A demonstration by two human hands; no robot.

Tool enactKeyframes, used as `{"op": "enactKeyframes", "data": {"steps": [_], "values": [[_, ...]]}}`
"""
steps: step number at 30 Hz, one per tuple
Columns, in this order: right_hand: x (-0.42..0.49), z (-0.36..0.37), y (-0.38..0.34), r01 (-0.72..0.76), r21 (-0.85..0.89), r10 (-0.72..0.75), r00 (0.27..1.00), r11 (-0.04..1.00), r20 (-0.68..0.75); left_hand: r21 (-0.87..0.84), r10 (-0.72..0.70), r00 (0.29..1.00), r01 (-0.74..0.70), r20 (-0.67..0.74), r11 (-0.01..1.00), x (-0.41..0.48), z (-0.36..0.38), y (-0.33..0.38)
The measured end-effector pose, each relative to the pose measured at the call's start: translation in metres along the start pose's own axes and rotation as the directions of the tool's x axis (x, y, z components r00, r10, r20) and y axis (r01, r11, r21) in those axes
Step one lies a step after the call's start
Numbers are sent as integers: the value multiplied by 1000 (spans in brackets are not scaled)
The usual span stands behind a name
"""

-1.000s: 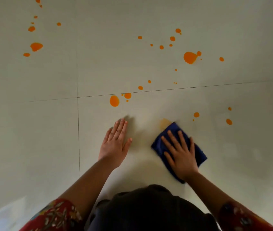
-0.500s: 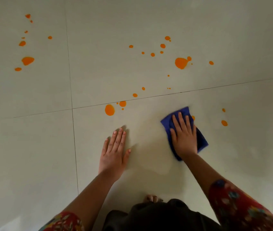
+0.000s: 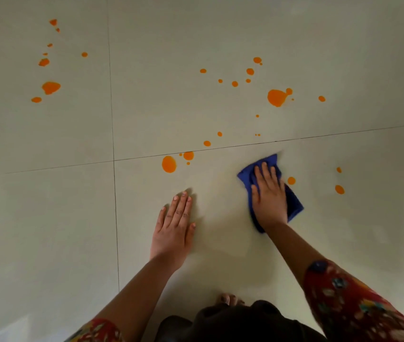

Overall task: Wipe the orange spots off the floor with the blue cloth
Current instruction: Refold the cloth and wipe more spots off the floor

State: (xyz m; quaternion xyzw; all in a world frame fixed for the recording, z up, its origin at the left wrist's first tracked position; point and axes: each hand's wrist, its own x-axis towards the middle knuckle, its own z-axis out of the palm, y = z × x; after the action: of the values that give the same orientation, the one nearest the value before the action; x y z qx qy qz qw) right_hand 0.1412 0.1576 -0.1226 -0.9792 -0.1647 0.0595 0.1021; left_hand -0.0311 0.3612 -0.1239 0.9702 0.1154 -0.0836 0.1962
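Observation:
My right hand presses flat on the blue cloth, which lies folded on the pale tiled floor. A small orange spot sits just right of the cloth's edge. My left hand rests flat on the floor with fingers together, holding nothing. An oval orange spot lies just beyond my left fingertips. A large orange blot lies farther out, with several small drops around it. Two more orange drops lie at the right.
A second cluster of orange splashes spreads at the far left on another tile. Dark grout lines cross the floor. My toes and dark clothing show at the bottom edge.
My right hand has slid the blue cloth forward and a little to the right, away from my body. The left hand has stayed planted on the floor.

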Motion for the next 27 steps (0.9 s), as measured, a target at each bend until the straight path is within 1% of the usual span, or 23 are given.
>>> {"op": "enactKeyframes", "data": {"steps": [1, 2, 4, 5, 6, 7, 9, 10, 11, 12, 13, 15, 16, 17, 18, 19, 20, 21, 22, 23, 24, 25, 27], "values": [[-1, 3, -16, 67, -14, -67, 998, 998, 0, -4, -1, 1000, 1, 2, 1000, 0, -1, 0], [-11, 8, -28, 210, -48, -209, 978, 977, 26, -9, -6, 1000, 6, 0, 1000, 1, -3, 0], [-46, 14, -31, 539, -54, -525, 836, 841, 163, -17, -28, 999, 27, -21, 999, 2, -8, -4], [-54, 10, -23, 609, -14, -591, 774, 793, 226, -20, -51, 998, 50, -29, 999, 2, -10, -8], [-47, 8, -14, 623, 2, -607, 763, 783, 223, -25, -78, 996, 77, -40, 997, 4, -14, -14], [-34, 8, -7, 572, -24, -559, 808, 820, 188, -35, -105, 993, 103, -49, 994, 5, -16, -19], [8, 9, -7, 268, -38, -265, 961, 963, 74, -48, -166, 983, 163, -82, 985, 9, -22, -34], [28, 9, -14, 116, -16, -115, 993, 993, 18, -51, -195, 976, 190, -98, 980, 12, -25, -42], [39, 10, -28, 43, 0, -43, 999, 999, -13, -54, -221, 969, 216, -108, 975, 15, -29, -50], [41, 13, -46, 62, 5, -62, 998, 998, -10, -53, -245, 963, 241, -114, 969, 19, -34, -59], [32, 17, -59, 162, -19, -162, 987, 987, 10, -46, -265, 958, 262, -113, 964, 21, -38, -66], [3, 24, -65, 471, -77, -462, 880, 879, 108, -36, -304, 946, 302, -112, 953, 25, -45, -80], [-4, 21, -57, 557, -67, -542, 824, 828, 164, -38, -320, 941, 318, -108, 947, 27, -46, -85], [-1, 18, -46, 588, -55, -570, 801, 807, 184, -33, -330, 938, 329, -106, 944, 29, -46, -89], [9, 16, -34, 551, -71, -537, 830, 832, 152, -20, -336, 936, 336, -106, 942, 29, -44, -91], [23, 14, -26, 444, -92, -435, 894, 891, 106, -7, -342, 933, 343, -111, 939, 30, -42, -93], [42, 10, -19, 284, -88, -279, 958, 955, 61, 0, -348, 930, 351, -120, 937, 31, -40, -92], [63, 8, -17, 119, -71, -118, 993, 990, 22, -2, -355, 925, 358, -132, 934, 31, -38, -91], [80, 7, -22, 3, -56, -3, 1000, 998, -3, -4, -359, 922, 362, -143, 932, 31, -37, -90], [90, 8, -35, -46, -47, 45, 999, 998, -9, -3, -359, 921, 363, -152, 932, 31, -36, -90], [91, 11, -49, -17, -59, 17, 1000, 998, 2, 2, -358, 921, 362, -155, 932, 30, -35, -90], [85, 14, -60, 90, -84, -88, 996, 992, 22, 6, -352, 922, 357, -162, 934, 30, -35, -90], [56, 20, -61, 355, -128, -343, 934, 926, 104, 6, -346, 925, 352, -156, 936, 29, -34, -90]]}}
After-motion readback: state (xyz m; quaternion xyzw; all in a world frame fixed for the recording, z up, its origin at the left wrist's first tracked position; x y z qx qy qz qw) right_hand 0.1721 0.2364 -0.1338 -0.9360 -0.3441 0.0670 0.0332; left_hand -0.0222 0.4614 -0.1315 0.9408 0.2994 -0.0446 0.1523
